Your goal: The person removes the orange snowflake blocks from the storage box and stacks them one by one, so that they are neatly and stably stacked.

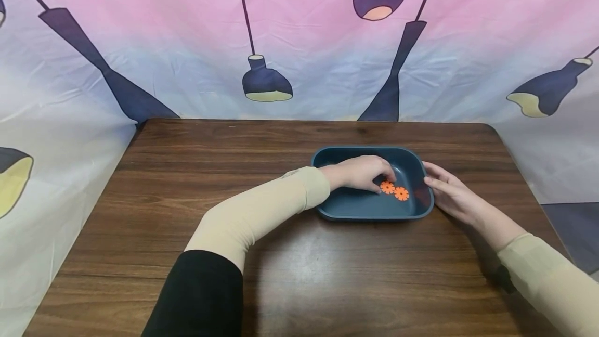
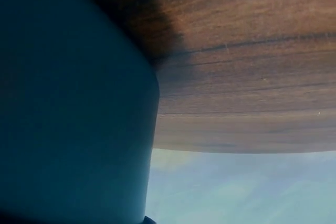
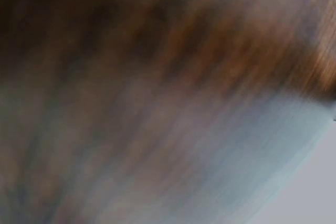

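Note:
A dark blue rectangular tub [image 1: 365, 207] with rounded corners sits on the table, and two orange notched discs [image 1: 401, 194] lie side by side on its floor. My left hand [image 1: 362, 171] reaches into the tub over its left side, thumb and fingers parted and pointing down around the left orange disc [image 1: 387, 187]. At the right end, my right hand [image 1: 451, 191] touches the tub's rim and outer wall with extended fingers. In the left wrist view, the tub's wall [image 2: 73, 114] fills the left side, and the left hand is out of that view.
The brown wood-grain table [image 1: 164, 186] extends around the tub, its far edge meeting a hanging cloth [image 1: 309, 40] printed with lamps. The right wrist view is heavily blurred, showing brown streaks and a pale patch.

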Action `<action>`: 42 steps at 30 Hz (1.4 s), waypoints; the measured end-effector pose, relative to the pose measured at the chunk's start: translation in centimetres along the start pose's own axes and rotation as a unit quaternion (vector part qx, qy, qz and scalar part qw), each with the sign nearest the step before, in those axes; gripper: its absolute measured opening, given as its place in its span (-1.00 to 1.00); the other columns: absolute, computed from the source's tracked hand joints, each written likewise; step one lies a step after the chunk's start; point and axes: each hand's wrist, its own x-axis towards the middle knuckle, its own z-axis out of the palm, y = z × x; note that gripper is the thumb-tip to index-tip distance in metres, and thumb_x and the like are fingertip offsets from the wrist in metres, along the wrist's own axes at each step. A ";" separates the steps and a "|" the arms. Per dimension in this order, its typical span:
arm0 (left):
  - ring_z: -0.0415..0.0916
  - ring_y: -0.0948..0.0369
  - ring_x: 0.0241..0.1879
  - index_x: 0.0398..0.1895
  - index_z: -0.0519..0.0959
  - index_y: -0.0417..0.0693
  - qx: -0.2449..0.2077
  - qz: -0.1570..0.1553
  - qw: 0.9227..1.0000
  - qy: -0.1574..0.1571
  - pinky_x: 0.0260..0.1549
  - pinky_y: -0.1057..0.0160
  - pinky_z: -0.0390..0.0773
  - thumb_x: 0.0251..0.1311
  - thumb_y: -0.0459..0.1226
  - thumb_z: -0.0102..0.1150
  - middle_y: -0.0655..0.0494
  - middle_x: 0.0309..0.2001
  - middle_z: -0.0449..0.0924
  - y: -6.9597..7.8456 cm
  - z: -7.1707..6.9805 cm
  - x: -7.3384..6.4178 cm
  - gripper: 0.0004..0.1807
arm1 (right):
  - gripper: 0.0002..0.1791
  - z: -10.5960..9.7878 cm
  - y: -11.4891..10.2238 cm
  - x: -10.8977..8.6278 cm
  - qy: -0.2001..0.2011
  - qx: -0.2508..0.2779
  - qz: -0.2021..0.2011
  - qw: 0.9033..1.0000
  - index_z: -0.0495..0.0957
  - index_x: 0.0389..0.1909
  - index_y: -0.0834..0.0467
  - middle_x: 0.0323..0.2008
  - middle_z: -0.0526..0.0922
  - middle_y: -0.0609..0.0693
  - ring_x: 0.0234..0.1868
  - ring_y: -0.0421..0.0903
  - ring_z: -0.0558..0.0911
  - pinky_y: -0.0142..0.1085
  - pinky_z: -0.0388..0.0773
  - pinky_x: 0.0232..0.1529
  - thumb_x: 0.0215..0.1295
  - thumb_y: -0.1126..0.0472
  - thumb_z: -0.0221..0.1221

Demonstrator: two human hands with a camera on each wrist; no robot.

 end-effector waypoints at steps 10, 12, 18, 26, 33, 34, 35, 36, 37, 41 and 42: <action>0.52 0.26 0.34 0.32 0.64 0.02 0.046 -0.009 0.999 0.014 0.42 0.33 0.45 0.48 -0.17 0.31 0.16 0.26 0.67 0.5 0.4 0.0 -0.60 | -0.59 0.1 0.1 0.1 -0.001 0.006 0.001 1.000 0.40 0.38 -0.24 0.26 0.63 -0.36 0.25 -0.43 0.61 -0.50 0.58 0.18 0.74 0.25 -0.14; 0.53 0.26 0.32 0.31 0.65 0.02 0.053 -0.010 0.998 0.016 0.41 0.34 0.46 0.49 -0.18 0.30 0.16 0.25 0.68 0.6 0.4 0.0 -0.62 | -0.59 0.1 0.1 0.1 -0.004 0.005 -0.001 1.000 0.40 0.38 -0.24 0.26 0.62 -0.36 0.25 -0.43 0.61 -0.50 0.57 0.18 0.74 0.24 -0.14; 0.54 0.26 0.32 0.30 0.66 0.03 0.059 -0.012 0.998 0.020 0.40 0.34 0.47 0.50 -0.19 0.29 0.17 0.24 0.68 0.6 0.6 0.1 -0.64 | -0.58 0.1 0.1 0.1 -0.004 0.001 -0.001 1.000 0.39 0.39 -0.24 0.26 0.63 -0.36 0.25 -0.42 0.62 -0.50 0.58 0.19 0.74 0.25 -0.15; 0.56 0.26 0.25 0.27 0.67 0.02 0.043 -0.019 0.999 0.026 0.33 0.33 0.51 0.49 -0.21 0.30 0.14 0.22 0.67 0.6 0.7 0.0 -0.66 | -0.59 -0.1 0.1 0.1 0.001 -0.017 0.006 1.000 0.34 0.40 -0.27 0.27 0.59 -0.40 0.25 -0.45 0.60 -0.50 0.56 0.16 0.75 0.21 -0.13; 0.58 0.28 0.09 0.23 0.68 -0.01 -0.022 -0.047 0.998 0.030 0.15 0.41 0.57 0.44 -0.25 0.35 0.12 0.13 0.66 0.5 0.5 -0.5 -0.66 | -0.59 0.0 0.3 0.1 -0.001 -0.021 0.003 1.000 0.32 0.41 -0.23 0.27 0.59 -0.39 0.25 -0.44 0.61 -0.51 0.57 0.18 0.75 0.23 -0.15; 0.59 0.29 0.06 0.20 0.69 -0.01 -0.030 -0.048 0.998 0.032 0.12 0.43 0.58 0.44 -0.27 0.36 0.13 0.10 0.66 0.4 0.4 -0.5 -0.68 | -0.59 0.0 0.3 0.1 -0.003 -0.019 0.002 1.000 0.32 0.42 -0.23 0.27 0.59 -0.38 0.25 -0.44 0.61 -0.50 0.57 0.18 0.75 0.23 -0.15; 0.59 0.29 0.03 0.18 0.70 -0.02 -0.037 -0.047 0.998 0.033 0.09 0.45 0.58 0.43 -0.28 0.36 0.13 0.08 0.67 0.4 0.4 -0.5 -0.70 | -0.58 0.0 0.3 0.1 -0.006 -0.017 0.001 1.000 0.31 0.42 -0.23 0.28 0.60 -0.38 0.25 -0.43 0.61 -0.50 0.57 0.18 0.75 0.23 -0.15; 0.59 0.30 0.00 0.14 0.71 -0.02 -0.044 -0.046 0.997 0.035 0.06 0.46 0.58 0.43 -0.30 0.35 0.13 0.05 0.67 0.3 0.4 -0.5 -0.73 | -0.58 0.0 0.3 0.1 -0.008 -0.015 -0.001 1.000 0.31 0.43 -0.23 0.28 0.60 -0.37 0.25 -0.43 0.61 -0.50 0.58 0.18 0.75 0.24 -0.16; 0.59 0.30 -0.02 0.11 0.71 -0.03 -0.052 -0.045 0.997 0.038 0.03 0.47 0.58 0.43 -0.32 0.34 0.14 0.02 0.68 0.3 0.3 -0.5 -0.76 | -0.58 -0.1 0.3 0.1 -0.010 -0.013 -0.002 1.000 0.31 0.43 -0.22 0.28 0.60 -0.37 0.26 -0.43 0.61 -0.50 0.58 0.18 0.75 0.24 -0.16; 0.59 0.30 -0.12 -0.07 0.72 -0.03 -0.090 -0.041 0.994 0.045 -0.05 0.49 0.58 0.42 -0.35 0.34 0.14 -0.11 0.69 -0.1 0.3 -0.5 -0.90 | -0.57 -0.1 0.2 0.1 -0.015 -0.007 -0.005 1.000 0.31 0.44 -0.23 0.28 0.60 -0.36 0.26 -0.42 0.61 -0.49 0.57 0.19 0.75 0.24 -0.16; 0.59 0.30 -0.14 -0.12 0.72 -0.03 -0.102 -0.040 0.993 0.044 -0.07 0.50 0.58 0.41 -0.35 0.34 0.14 -0.14 0.69 -0.2 0.3 -0.6 -0.93 | -0.57 -0.1 0.2 0.1 -0.015 -0.006 -0.006 1.000 0.32 0.44 -0.23 0.29 0.60 -0.36 0.26 -0.42 0.61 -0.49 0.57 0.19 0.75 0.24 -0.16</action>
